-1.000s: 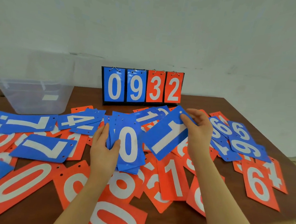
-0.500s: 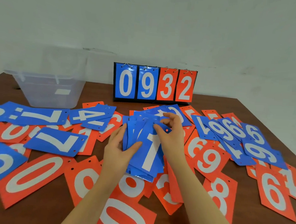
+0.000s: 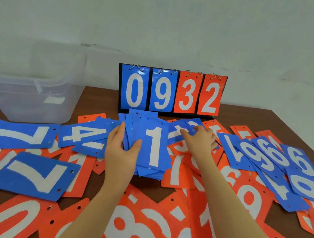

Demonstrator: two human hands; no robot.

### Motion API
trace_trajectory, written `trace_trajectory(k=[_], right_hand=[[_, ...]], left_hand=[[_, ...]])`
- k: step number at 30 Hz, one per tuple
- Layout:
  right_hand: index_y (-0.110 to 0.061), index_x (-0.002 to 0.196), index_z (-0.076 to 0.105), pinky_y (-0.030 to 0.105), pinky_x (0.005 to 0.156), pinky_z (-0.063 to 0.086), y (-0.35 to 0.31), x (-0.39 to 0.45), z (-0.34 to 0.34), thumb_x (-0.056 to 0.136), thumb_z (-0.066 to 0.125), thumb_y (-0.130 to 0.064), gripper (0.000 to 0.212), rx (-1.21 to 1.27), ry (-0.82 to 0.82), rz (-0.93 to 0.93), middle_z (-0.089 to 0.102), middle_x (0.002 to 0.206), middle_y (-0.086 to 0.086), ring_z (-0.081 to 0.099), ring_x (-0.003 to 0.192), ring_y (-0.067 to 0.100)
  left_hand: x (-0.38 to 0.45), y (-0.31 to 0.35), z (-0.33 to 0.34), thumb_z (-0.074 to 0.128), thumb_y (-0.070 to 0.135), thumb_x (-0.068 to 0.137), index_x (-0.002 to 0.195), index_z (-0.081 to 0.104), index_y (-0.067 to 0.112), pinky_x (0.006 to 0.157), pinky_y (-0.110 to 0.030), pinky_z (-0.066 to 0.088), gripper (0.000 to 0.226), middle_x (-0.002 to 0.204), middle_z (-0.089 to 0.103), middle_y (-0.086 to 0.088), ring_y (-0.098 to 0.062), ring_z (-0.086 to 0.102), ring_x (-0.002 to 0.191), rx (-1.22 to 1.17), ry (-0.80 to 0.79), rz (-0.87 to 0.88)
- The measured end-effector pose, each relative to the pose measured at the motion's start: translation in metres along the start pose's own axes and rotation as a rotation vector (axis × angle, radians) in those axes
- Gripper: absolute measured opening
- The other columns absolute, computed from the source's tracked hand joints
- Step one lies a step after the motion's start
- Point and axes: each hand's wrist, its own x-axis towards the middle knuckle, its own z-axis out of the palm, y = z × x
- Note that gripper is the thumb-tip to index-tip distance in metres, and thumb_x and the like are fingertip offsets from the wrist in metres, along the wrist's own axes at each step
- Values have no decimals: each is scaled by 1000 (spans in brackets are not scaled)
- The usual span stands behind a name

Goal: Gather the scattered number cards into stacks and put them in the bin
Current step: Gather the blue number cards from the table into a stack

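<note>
My left hand (image 3: pixel 120 153) grips a fanned stack of blue number cards (image 3: pixel 153 147) above the table centre, a white 1 on top. My right hand (image 3: pixel 200 140) reaches just right of the stack and lies on a loose blue card (image 3: pixel 186 128), fingers curled over its edge. Blue and orange number cards (image 3: pixel 26 173) are scattered all over the brown table (image 3: pixel 100 100). The clear plastic bin (image 3: pixel 29 97) stands at the back left, and I see no cards inside it.
A flip scoreboard (image 3: pixel 171 91) reading 0932 stands upright at the table's back centre, just behind the stack. A row of overlapping blue cards (image 3: pixel 282 165) runs along the right side. The table's right edge slants past them. A pale wall is behind.
The blue 1 card that my right hand carried now lies on top of the stack in my left hand. My right hand has let it go and moved right onto another blue card.
</note>
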Motion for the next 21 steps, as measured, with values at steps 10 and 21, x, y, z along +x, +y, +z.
trace_trajectory(k=[10,21], right_hand=[[-18,109,48,47,108,27,-2,16,4,78,73,-32,42,12,-41,-17,46,123,7,39,124,30],[-17,108,48,14,63,54,-23,-54,-41,91,57,-7,22,897,204,-229,58,94,-6,61,88,3]], left_hand=[[19,-3,5,62,16,86,140,36,21,102,-40,43,61,144,34,3,-15,36,132,-17,6,10],[-3,-1,-37,59,15,87,141,33,20,96,-37,46,60,145,33,0,-14,31,134,55,67,81]])
